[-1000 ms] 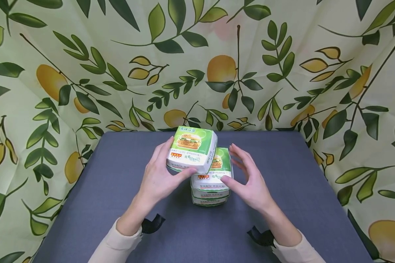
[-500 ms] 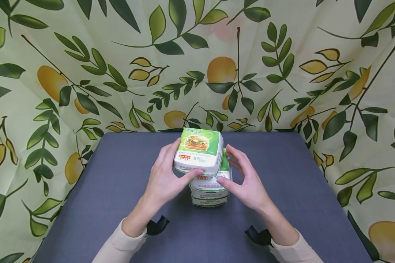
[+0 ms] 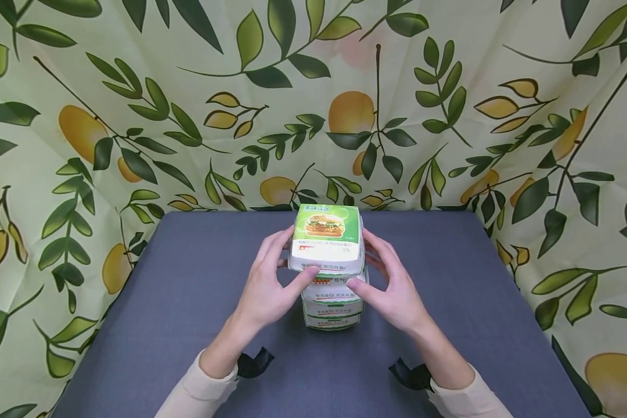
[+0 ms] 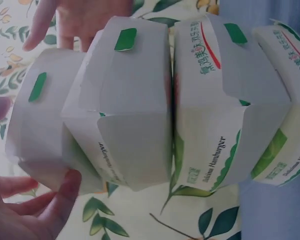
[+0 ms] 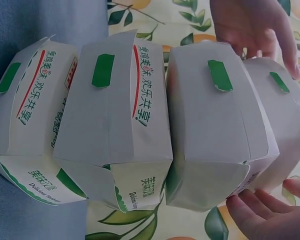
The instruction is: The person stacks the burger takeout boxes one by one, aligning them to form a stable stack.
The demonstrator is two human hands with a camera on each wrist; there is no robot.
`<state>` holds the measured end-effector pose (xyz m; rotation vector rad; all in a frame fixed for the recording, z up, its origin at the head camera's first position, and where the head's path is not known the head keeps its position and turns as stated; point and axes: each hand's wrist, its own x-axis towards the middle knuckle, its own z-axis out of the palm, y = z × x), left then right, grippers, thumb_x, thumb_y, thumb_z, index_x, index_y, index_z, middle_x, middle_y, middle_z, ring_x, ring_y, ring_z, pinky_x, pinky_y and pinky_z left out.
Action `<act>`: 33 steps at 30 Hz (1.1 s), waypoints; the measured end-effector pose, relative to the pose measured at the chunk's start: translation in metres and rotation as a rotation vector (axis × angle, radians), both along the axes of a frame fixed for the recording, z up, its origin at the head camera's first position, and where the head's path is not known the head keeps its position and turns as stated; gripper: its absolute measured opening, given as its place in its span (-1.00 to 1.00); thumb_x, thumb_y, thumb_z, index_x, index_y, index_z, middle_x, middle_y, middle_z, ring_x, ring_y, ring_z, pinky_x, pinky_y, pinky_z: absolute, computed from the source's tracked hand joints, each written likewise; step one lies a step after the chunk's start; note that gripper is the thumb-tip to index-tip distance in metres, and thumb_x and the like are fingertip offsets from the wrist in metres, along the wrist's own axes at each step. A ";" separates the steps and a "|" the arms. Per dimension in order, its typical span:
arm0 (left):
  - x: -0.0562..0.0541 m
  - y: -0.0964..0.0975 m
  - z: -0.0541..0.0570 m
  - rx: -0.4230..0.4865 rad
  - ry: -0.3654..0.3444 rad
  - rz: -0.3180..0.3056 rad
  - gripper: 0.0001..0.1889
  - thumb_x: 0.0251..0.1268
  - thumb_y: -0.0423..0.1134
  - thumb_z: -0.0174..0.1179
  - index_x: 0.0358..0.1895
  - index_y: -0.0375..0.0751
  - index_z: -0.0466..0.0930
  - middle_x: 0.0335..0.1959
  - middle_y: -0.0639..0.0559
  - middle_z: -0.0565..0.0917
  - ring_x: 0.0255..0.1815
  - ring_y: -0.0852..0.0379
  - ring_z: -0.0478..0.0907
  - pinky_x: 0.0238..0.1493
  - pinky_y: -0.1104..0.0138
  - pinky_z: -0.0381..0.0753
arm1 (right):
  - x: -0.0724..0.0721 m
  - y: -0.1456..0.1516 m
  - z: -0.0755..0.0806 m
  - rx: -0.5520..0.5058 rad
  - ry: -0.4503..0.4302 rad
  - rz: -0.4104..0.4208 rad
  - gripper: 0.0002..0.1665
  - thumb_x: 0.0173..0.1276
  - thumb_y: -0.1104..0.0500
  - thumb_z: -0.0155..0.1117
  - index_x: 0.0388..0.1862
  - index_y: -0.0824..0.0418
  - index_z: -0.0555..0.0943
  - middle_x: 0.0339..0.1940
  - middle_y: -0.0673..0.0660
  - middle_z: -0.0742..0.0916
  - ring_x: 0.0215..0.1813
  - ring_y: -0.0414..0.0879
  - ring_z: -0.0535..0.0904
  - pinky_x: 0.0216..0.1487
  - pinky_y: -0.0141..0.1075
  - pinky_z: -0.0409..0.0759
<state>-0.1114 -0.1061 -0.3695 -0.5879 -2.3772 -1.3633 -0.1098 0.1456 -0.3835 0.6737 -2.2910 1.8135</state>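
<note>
Several white-and-green hamburger boxes stand in a stack (image 3: 333, 310) on the table. My left hand (image 3: 269, 284) holds the topmost hamburger box (image 3: 326, 232), thumb at its front and fingers along its left side. This box sits over the one below, roughly lined up. At the stack's right side is my right hand (image 3: 397, 287), its fingers loosely curved beside the upper boxes and its thumb near a front corner. In the left wrist view the top box (image 4: 45, 115) appears leftmost, with left fingers (image 4: 60, 200) against it. The far sides are hidden.
A blue-grey cloth covers the table (image 3: 188, 325). Behind and beside it hangs a fabric backdrop (image 3: 188, 87) with leaves and orange fruit. Black straps (image 3: 410, 374) hang at both wrists.
My left hand has moved right with the top hamburger box, which has turned straighter and now sits over the stack. My right hand has barely moved.
</note>
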 end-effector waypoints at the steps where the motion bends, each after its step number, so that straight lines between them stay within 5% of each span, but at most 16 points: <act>1: 0.000 0.000 -0.001 0.010 0.006 -0.011 -0.21 0.28 -0.08 0.42 0.53 -0.13 0.29 0.37 0.01 0.38 0.25 0.15 0.41 0.08 0.16 0.62 | 0.000 0.000 0.000 -0.004 -0.005 -0.001 -0.01 0.29 0.29 0.43 0.63 0.01 0.20 0.50 0.03 0.35 0.47 -0.07 0.29 0.45 -0.31 0.30; 10: -0.003 -0.001 -0.010 0.099 -0.001 -0.102 -0.24 0.30 -0.21 0.38 0.54 -0.09 0.27 0.43 -0.02 0.30 0.33 0.07 0.38 0.17 0.09 0.59 | -0.002 0.001 -0.001 -0.033 -0.022 -0.006 -0.01 0.30 0.33 0.42 0.64 0.09 0.17 0.50 0.08 0.34 0.48 0.13 0.28 0.39 -0.44 0.32; 17: -0.006 0.001 -0.012 0.135 -0.080 -0.146 -0.21 0.32 -0.22 0.36 0.56 -0.05 0.18 0.52 0.04 0.24 0.44 0.06 0.31 0.29 0.04 0.51 | -0.006 0.002 -0.004 -0.077 -0.016 0.005 -0.04 0.32 0.41 0.35 0.63 0.21 0.15 0.50 0.16 0.35 0.44 -0.04 0.33 0.37 -0.44 0.35; 28: -0.007 0.002 -0.016 0.139 -0.077 -0.153 -0.25 0.35 -0.19 0.33 0.53 -0.10 0.17 0.45 -0.03 0.31 0.45 0.01 0.31 0.27 -0.14 0.48 | -0.007 0.004 -0.007 -0.146 -0.035 0.036 -0.09 0.34 0.46 0.28 0.61 0.29 0.14 0.52 0.22 0.34 0.47 -0.01 0.31 0.39 -0.44 0.34; 33: -0.008 0.001 -0.016 0.142 -0.074 -0.151 -0.26 0.36 -0.17 0.33 0.53 -0.11 0.18 0.43 -0.03 0.32 0.44 0.02 0.32 0.28 -0.08 0.49 | -0.007 0.004 -0.008 -0.190 -0.043 0.052 -0.11 0.34 0.48 0.27 0.59 0.30 0.17 0.49 0.24 0.36 0.45 0.05 0.34 0.35 -0.38 0.41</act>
